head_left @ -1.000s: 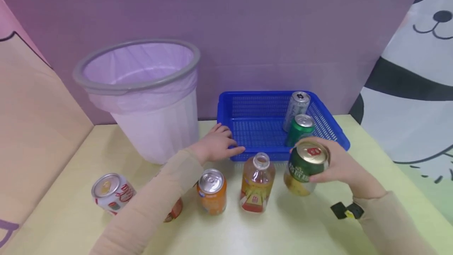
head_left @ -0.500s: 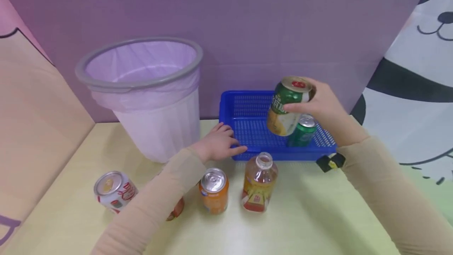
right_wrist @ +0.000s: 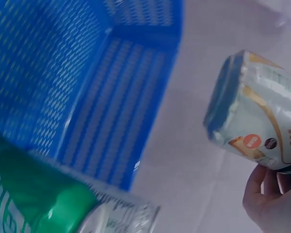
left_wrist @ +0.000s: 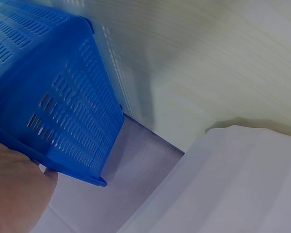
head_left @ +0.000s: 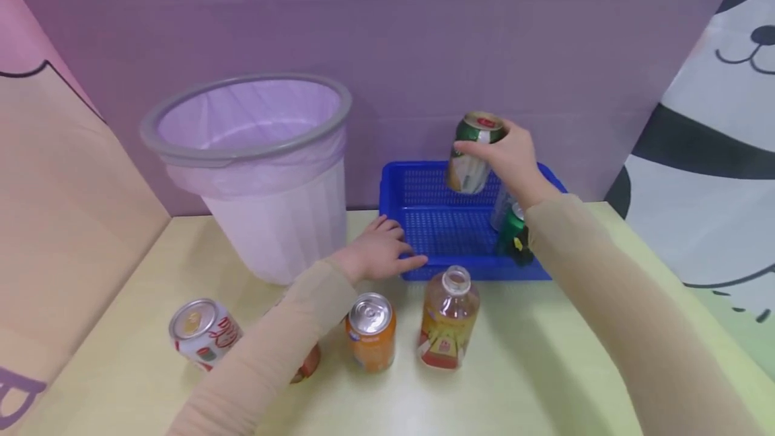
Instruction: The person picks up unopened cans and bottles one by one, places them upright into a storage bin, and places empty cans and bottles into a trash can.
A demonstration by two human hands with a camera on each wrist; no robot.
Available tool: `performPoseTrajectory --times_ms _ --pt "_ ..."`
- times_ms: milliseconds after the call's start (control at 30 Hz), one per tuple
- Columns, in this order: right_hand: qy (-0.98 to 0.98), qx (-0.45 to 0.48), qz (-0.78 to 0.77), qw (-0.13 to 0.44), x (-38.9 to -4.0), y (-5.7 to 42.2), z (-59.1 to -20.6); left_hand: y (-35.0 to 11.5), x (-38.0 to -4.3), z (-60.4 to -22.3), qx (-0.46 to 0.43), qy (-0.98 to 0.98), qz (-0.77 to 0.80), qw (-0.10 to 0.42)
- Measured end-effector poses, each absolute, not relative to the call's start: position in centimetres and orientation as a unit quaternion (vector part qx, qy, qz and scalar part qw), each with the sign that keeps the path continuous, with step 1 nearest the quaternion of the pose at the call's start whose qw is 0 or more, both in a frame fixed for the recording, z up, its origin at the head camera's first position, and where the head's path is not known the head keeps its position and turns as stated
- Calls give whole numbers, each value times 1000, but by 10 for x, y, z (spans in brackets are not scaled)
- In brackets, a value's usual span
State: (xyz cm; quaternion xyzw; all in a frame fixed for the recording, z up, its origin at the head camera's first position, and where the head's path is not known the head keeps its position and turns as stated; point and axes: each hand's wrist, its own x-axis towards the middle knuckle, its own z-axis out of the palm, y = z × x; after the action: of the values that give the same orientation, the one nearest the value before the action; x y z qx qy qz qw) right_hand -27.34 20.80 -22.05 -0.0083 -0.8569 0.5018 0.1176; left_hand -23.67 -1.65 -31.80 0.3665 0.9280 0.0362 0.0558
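Note:
My right hand [head_left: 511,157] grips a green, white and gold drink can [head_left: 467,170] above the back of the blue plastic basket [head_left: 393,271]. In the right wrist view the can [right_wrist: 266,114] is tilted, its base toward the basket. My left hand [head_left: 381,251] holds the basket's front left corner, with the thumb along the front rim; the left wrist view shows part of this hand [left_wrist: 17,189] against the rim. Inside the basket, at its right side, stand a green can [head_left: 511,227] and a silver can [head_left: 500,207], both partly hidden by my right arm.
On the table before the basket stand a bottle of amber drink [head_left: 449,321], an orange can [head_left: 371,335] and a white-and-red can [head_left: 206,332]. A reddish item [head_left: 309,363] is mostly behind my left sleeve. A lined white bin [head_left: 284,221] stands left of the basket.
My right hand has lifted the green, white and gold can from in front of the basket, carrying it up, back and left over the basket. The left hand has stayed at the basket corner.

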Motion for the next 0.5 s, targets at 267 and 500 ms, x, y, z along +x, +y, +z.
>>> performPoseTrajectory --times_ms 267,500 --pt "-867 -21 478 141 -299 218 -246 -15 -243 -323 370 928 29 44" --pt "-869 -33 466 160 -315 226 -257 -14 -242 -321 367 929 27 47"
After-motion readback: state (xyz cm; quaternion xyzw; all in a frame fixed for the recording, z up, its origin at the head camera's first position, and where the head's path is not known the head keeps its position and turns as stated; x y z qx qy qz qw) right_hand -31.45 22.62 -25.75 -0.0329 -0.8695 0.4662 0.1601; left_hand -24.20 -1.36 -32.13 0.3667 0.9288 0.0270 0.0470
